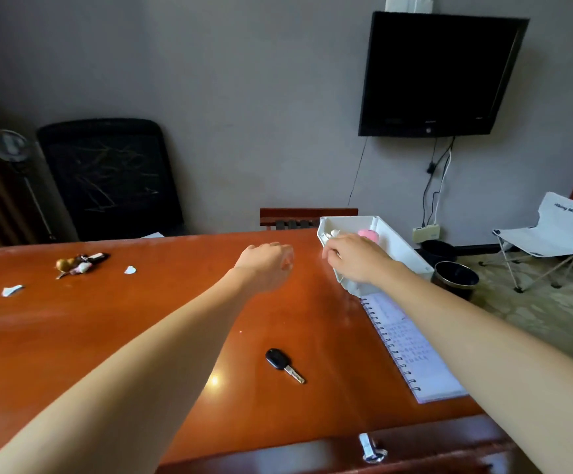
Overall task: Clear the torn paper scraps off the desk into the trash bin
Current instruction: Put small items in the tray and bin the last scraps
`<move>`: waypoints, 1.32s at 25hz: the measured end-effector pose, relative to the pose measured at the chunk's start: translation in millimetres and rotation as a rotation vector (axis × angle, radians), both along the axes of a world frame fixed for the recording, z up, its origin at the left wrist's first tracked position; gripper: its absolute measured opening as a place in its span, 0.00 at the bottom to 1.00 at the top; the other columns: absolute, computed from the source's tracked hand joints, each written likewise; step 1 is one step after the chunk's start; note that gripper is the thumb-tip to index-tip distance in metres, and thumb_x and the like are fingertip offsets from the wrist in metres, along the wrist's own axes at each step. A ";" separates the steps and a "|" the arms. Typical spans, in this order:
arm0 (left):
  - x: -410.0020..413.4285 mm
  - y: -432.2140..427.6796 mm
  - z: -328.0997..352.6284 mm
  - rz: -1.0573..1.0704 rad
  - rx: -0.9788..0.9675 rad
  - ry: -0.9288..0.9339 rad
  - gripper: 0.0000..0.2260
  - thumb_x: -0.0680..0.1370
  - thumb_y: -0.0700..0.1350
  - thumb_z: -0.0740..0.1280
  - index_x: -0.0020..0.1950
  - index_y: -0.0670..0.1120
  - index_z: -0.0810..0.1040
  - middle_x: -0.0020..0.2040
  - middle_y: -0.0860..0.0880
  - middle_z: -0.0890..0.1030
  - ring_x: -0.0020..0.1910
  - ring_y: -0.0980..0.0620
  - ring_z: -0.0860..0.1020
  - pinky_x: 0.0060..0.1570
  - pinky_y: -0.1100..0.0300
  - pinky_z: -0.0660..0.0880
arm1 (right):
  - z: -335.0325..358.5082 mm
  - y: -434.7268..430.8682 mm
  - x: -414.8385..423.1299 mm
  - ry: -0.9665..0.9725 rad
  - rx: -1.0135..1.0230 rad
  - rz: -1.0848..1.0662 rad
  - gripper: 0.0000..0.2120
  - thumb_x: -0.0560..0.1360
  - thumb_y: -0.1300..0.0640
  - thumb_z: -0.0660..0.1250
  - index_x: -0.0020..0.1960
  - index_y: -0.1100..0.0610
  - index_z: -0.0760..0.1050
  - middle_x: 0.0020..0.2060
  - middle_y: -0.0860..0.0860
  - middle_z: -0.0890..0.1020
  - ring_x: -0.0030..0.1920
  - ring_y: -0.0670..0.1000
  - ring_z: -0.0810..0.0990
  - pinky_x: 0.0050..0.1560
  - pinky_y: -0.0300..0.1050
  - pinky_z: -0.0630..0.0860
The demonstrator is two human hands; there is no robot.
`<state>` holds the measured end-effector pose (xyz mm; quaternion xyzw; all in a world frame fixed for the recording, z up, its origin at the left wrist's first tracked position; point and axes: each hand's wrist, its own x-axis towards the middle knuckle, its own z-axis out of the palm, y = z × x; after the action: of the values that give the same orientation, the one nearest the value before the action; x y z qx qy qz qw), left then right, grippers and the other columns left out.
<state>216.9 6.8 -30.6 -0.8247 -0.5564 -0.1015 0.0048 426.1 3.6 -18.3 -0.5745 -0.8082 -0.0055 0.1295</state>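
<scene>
White plastic is what the fingers (329, 249) of the right hand (357, 260) curl against: they bend over the near-left rim of an open tray (346, 217), knuckles up. Whether they pinch a bit of paper or only hook the rim cannot be told. The left hand (266, 265), just beside it at nine o'clock, hangs above the wood with its fingers tucked under. Its palm is hidden, so a held scrap can neither be confirmed nor ruled out. Both arms reach far forward, probably because this corner of the desk (141, 336) lies nearest the floor bins. Out from the hands, two scraps show on the desk, one (130, 269) at nine o'clock from the left hand and another (12, 290) farther the same way, near the left edge. Both are well apart from either hand, so they likely remain to be gathered. Two dark round bins stand on the floor at three o'clock from the tray, one (454, 278) nearer the desk and one (437, 251) behind it. The desk also carries one car key (283, 364) at six o'clock from the left hand, one bunch of trinkets (80, 263) beside the nearer scrap, and one spiral notebook (415, 354) under the right forearm.
</scene>
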 end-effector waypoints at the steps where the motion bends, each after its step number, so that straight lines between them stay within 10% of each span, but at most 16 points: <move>1: -15.7 -8.3 -1.2 0.019 0.002 -0.006 0.10 0.81 0.49 0.60 0.61 0.52 0.75 0.57 0.52 0.79 0.55 0.49 0.77 0.57 0.52 0.68 | 0.2 -4.0 -15.2 0.008 -0.013 0.029 0.16 0.79 0.58 0.54 0.51 0.50 0.80 0.49 0.45 0.79 0.54 0.49 0.74 0.51 0.44 0.68; 33: -380.7 -108.5 -106.0 0.750 0.013 -0.302 0.21 0.80 0.56 0.59 0.72 0.52 0.66 0.71 0.48 0.65 0.71 0.47 0.61 0.70 0.47 0.54 | -101.0 -3.3 -398.8 -0.104 -0.152 0.391 0.24 0.82 0.45 0.52 0.76 0.50 0.60 0.75 0.50 0.64 0.74 0.55 0.60 0.74 0.59 0.58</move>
<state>-163.8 -101.7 -136.6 -0.5404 -0.8124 -0.2164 -0.0351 27.3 0.3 -119.4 -0.4138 -0.9080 0.0509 0.0423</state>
